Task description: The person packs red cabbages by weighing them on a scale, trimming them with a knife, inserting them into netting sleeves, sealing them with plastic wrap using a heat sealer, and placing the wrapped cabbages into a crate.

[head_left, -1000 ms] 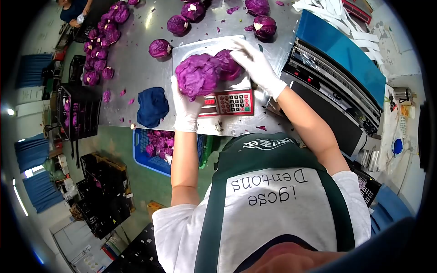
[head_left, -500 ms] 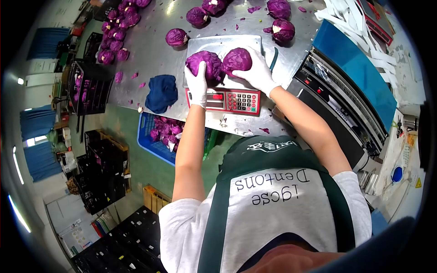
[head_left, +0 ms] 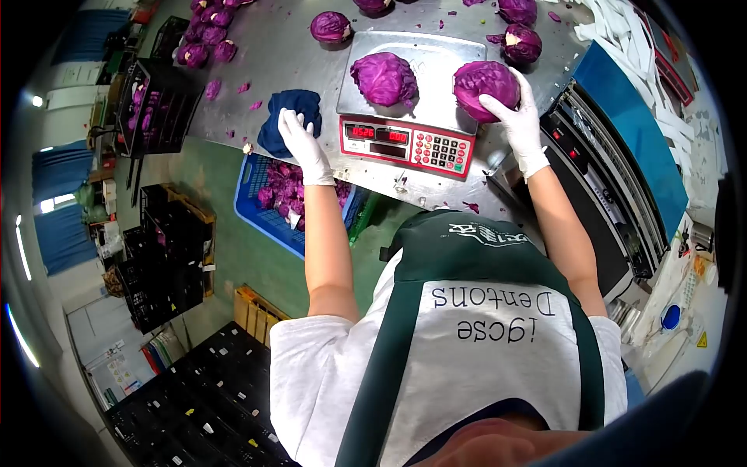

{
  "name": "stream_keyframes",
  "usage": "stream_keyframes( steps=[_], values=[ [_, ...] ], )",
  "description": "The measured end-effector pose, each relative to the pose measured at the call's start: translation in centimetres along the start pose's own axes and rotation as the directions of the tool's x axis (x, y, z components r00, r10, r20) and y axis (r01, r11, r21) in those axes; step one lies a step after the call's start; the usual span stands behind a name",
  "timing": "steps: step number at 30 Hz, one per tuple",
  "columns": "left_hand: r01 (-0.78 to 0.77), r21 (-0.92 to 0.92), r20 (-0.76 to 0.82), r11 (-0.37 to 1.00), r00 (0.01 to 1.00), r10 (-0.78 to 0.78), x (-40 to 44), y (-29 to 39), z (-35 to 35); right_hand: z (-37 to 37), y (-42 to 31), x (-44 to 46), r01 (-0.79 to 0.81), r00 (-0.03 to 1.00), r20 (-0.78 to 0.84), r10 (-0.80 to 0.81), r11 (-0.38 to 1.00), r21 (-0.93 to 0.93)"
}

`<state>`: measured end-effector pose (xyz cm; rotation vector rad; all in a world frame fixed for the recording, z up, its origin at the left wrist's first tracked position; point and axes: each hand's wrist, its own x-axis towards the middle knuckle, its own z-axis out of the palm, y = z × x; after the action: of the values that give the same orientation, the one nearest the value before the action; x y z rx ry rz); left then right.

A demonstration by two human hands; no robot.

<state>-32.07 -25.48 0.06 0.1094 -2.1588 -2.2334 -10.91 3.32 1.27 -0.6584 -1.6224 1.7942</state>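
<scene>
One purple cabbage (head_left: 384,79) rests alone on the metal plate of the scale (head_left: 424,54), whose red panel shows lit digits. My right hand (head_left: 517,121), in a white glove, grips a second purple cabbage (head_left: 485,89) from its right side, at the plate's right edge. My left hand (head_left: 305,146), also gloved, holds nothing; its fingers are apart, over the near edge of a dark blue cloth (head_left: 289,117).
Below the table edge, a blue crate (head_left: 268,226) holds purple leaves. More cabbages (head_left: 331,27) lie along the far side. A machine with a blue cover (head_left: 634,148) stands at the right. Black crates (head_left: 156,101) are at the left.
My left hand has let go of the cabbage on the scale and moved left to the cloth. My right hand has shifted the other cabbage rightward, away from the first. The view has moved too.
</scene>
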Motion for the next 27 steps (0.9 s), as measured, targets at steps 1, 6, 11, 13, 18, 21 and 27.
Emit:
stream_keyframes(
  steps=[1, 6, 11, 13, 18, 21, 27],
  values=[
    [0.006, 0.001, -0.013, 1.000, 1.000, -0.006, 0.0, 0.3, -0.2, -0.1, -0.4, -0.1, -0.029, 1.000, 0.007, 0.029, 1.000, -0.011],
    [-0.019, -0.037, 0.046, 0.999, 0.999, 0.021, 0.2, 1.0, 0.2, 0.2, -0.4, 0.2, 0.001, 1.000, 0.020, -0.001, 1.000, -0.024],
    [-0.032, -0.041, 0.152, 0.999, 0.988, 0.038, -0.2, 0.9, 2.5, 0.7, -0.5, 0.3, -0.027, 0.999, 0.046, 0.029, 0.999, -0.047],
    [-0.049, -0.016, 0.200, 0.999, 0.978, 0.051, -0.9, 0.9, 3.7, 1.4, -1.1, 0.1, -0.039, 0.998, 0.048, 0.040, 0.999, -0.030],
    [-0.307, 0.181, 0.393, 0.935, 0.894, 0.217, -4.2, 1.1, 6.8, 1.4, -0.2, 1.1, -0.020, 0.998, 0.056, 0.024, 0.997, -0.069],
    [-0.349, 0.212, 0.408, 0.913, 0.880, 0.242, -5.5, 1.1, 8.0, 1.4, 0.0, 3.7, -0.027, 0.997, 0.063, 0.035, 0.993, -0.117],
    [-0.226, 0.197, 0.277, 0.954, 0.946, 0.167, -3.6, -0.4, 5.9, 3.4, 0.4, 13.7, -0.031, 0.997, -0.083, 0.002, 0.940, -0.340]
  ],
)
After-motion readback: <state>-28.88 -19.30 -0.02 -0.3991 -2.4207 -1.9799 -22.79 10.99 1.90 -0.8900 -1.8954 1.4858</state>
